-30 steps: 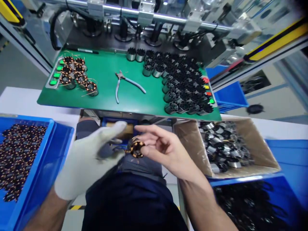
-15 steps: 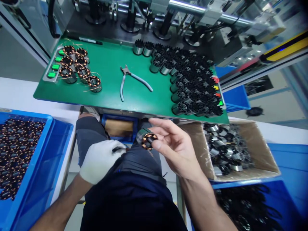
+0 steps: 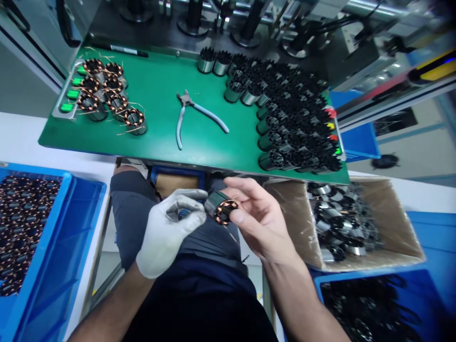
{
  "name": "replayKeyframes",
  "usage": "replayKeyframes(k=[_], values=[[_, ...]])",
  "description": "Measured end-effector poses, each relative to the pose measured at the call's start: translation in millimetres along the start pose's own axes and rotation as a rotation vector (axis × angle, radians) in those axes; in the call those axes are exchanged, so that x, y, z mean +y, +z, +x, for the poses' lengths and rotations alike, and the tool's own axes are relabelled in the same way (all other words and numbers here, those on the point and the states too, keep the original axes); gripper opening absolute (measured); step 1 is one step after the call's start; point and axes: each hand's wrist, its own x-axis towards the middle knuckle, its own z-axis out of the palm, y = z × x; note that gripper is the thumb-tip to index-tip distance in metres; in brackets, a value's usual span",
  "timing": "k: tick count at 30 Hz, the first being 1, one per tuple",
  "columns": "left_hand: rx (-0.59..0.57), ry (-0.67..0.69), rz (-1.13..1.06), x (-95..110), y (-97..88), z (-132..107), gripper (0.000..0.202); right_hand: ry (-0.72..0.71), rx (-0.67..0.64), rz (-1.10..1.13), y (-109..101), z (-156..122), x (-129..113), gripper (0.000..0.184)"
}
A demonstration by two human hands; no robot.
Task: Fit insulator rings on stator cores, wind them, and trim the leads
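Above my lap, my right hand [image 3: 260, 213] is bare and closed around a copper-wound stator [image 3: 218, 207], fingers behind it and thumb at its wound end. The stator lies tilted on its side, with a loose wire hanging below. My left hand [image 3: 171, 223], in a white glove, has thumb and fingers apart, their tips right by the stator's left end; whether they touch it I cannot tell. Beyond my hands, cutting pliers [image 3: 187, 99] lie with handles spread on the green board [image 3: 160, 147]. More wound stators [image 3: 134, 118] stand at the board's left.
Unwound stator cores [image 3: 272, 159] with black insulators crowd the board's right side. A machine [image 3: 192, 28] stands behind it, with a marker [image 3: 124, 50] in front. At left is a blue bin [image 3: 67, 213] of wound stators; at right, a cardboard box [image 3: 395, 213] of cores above a blue bin [image 3: 423, 294] of black parts.
My left hand has risen from my lap and moved right to the stator, its fingers spreading. My right hand still holds the stator, now turned slightly. The view has shifted a little.
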Motion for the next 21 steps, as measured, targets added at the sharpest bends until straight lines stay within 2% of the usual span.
replayKeyframes(k=[2,4,5,8,10,11,13,15,17,19,21], values=[[0.064,-0.087,-0.06,-20,-10.2,2,0.023,0.013,-0.029,0.048,-9,-3,-3,0.043],[0.092,-0.077,-0.018,-22,-19.6,4,0.021,0.038,-0.045,0.012,-15,-5,-6,0.047],[0.055,-0.042,0.031,-16,-22.3,6,0.019,0.056,-0.06,-0.029,-17,-6,-6,0.049],[-0.154,0.058,0.165,21,-19.7,11,0.026,0.108,-0.112,-0.14,-17,-4,-5,0.054],[-0.217,0.078,0.205,40,-13.0,12,0.018,0.117,-0.122,-0.18,-15,-2,-1,0.053],[-0.22,0.071,0.211,43,-10.0,13,0.012,0.116,-0.123,-0.19,-13,-1,0,0.052],[-0.211,0.008,0.185,35,-7.7,12,0.006,0.109,-0.127,-0.181,-12,-1,1,0.049],[-0.195,-0.087,0.122,13,-11.5,10,0.017,0.093,-0.14,-0.107,-14,-2,0,0.048],[-0.132,-0.139,0.101,-9,-20.1,8,0.028,0.077,-0.147,-0.017,-17,-5,-3,0.052],[-0.038,-0.072,0.16,-20,-29.6,7,0.032,0.078,-0.122,-0.013,-20,-7,-5,0.055],[-0.001,0.115,0.296,-14,-35.6,3,0.046,0.103,-0.089,-0.077,-22,-8,-6,0.059]])
